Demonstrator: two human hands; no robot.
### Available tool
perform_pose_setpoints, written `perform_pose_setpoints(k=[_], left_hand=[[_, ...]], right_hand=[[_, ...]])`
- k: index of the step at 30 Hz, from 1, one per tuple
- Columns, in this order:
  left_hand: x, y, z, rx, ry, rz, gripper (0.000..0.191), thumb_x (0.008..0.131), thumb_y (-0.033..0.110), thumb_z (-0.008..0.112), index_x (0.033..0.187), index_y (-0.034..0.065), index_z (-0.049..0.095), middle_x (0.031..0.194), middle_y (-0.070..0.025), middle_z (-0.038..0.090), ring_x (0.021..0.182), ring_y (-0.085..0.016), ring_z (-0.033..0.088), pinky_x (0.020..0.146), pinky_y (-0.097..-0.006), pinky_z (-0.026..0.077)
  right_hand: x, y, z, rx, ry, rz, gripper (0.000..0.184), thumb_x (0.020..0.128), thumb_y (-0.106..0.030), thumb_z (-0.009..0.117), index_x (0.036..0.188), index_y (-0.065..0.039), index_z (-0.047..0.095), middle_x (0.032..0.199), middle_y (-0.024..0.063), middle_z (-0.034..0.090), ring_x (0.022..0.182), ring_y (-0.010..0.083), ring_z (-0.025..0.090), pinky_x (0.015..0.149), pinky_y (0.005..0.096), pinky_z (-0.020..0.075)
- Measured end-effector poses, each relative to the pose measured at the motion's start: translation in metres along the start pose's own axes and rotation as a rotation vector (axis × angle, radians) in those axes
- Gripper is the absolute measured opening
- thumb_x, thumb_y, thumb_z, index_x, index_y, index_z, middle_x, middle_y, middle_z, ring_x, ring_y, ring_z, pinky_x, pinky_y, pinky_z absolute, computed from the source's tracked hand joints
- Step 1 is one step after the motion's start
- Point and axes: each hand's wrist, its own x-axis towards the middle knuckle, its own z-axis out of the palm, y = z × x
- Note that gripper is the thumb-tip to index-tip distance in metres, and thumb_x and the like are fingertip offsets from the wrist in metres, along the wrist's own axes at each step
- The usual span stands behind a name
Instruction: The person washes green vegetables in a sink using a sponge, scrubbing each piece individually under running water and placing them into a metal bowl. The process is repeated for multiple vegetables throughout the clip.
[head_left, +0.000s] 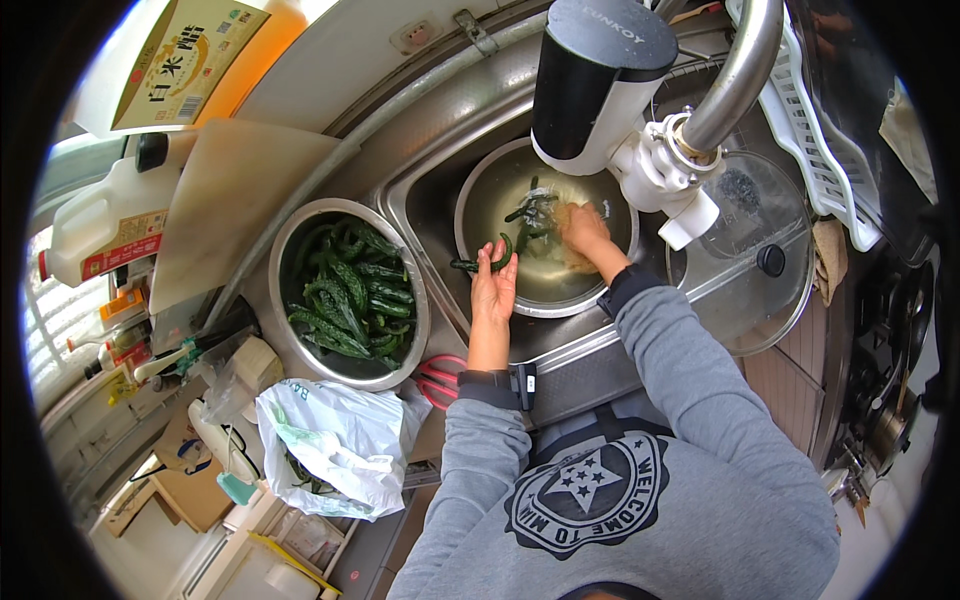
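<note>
Across the fingers of my left hand lies a small curved green cucumber, held over the left rim of a steel basin. The basin stands in the sink and holds cloudy water. My right hand reaches into this water; its fingertips are blurred by the surface, so I cannot tell whether they grip anything. A few dark green cucumbers float beside it. Left of the sink, a second steel bowl is filled with bumpy dark green cucumbers.
A faucet with a black-and-white water filter overhangs the basin. To the right lie a glass lid and a white plastic rack. A white plastic bag and red-handled scissors lie near the bowl. A cutting board leans by the wall.
</note>
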Motion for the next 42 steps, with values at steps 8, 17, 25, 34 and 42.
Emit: perform_pose_setpoints(k=[8,17,25,34,42], left_hand=[[-0.014,-0.008,0.021,0.333,-0.020,0.014,0.030,0.096,0.008,0.049,0.126,0.0024,0.049,0.120,-0.0097,0.057,0.107,-0.019,0.058,0.090,-0.0292,0.049],[-0.022,-0.009,0.031,0.440,-0.041,0.037,0.029,0.097,0.009,0.049,0.125,0.0003,0.048,0.111,-0.0056,0.057,0.095,-0.013,0.057,0.080,-0.0279,0.048],[-0.023,-0.005,0.022,0.273,-0.104,0.079,0.037,0.097,0.009,0.050,0.129,-0.0033,0.039,0.133,-0.0199,0.048,0.126,-0.029,0.047,0.102,-0.0402,0.045],[-0.010,-0.016,0.014,0.373,-0.016,0.074,0.021,0.097,0.012,0.050,0.116,0.0035,0.053,0.114,-0.0080,0.060,0.099,-0.018,0.060,0.082,-0.0318,0.052],[-0.022,-0.019,0.027,0.493,-0.080,0.048,0.024,0.098,0.008,0.046,0.121,0.0007,0.047,0.115,-0.0102,0.058,0.103,-0.018,0.057,0.085,-0.0301,0.049]], right_hand=[[-0.052,-0.039,0.004,0.302,0.119,-0.531,0.026,0.073,-0.019,0.068,0.094,-0.004,0.060,0.092,0.0150,0.057,0.086,0.0371,0.061,0.073,0.0462,0.0495],[-0.055,-0.042,0.015,0.374,0.098,-0.391,0.029,0.075,-0.016,0.064,0.101,-0.003,0.060,0.099,0.0216,0.060,0.086,0.0413,0.060,0.074,0.0471,0.0496],[0.009,0.002,0.019,0.040,0.147,-0.107,0.030,0.076,-0.014,0.064,0.103,-0.004,0.056,0.103,0.0202,0.059,0.097,0.0375,0.059,0.081,0.0459,0.0485],[-0.057,-0.039,0.011,0.313,0.083,-0.426,0.024,0.076,-0.014,0.064,0.095,-0.004,0.054,0.098,0.0194,0.057,0.089,0.0404,0.059,0.074,0.0487,0.0488],[-0.062,-0.037,0.022,0.359,0.152,-0.388,0.023,0.077,-0.014,0.061,0.096,-0.003,0.053,0.095,0.0215,0.057,0.087,0.0436,0.058,0.074,0.0498,0.0479]])
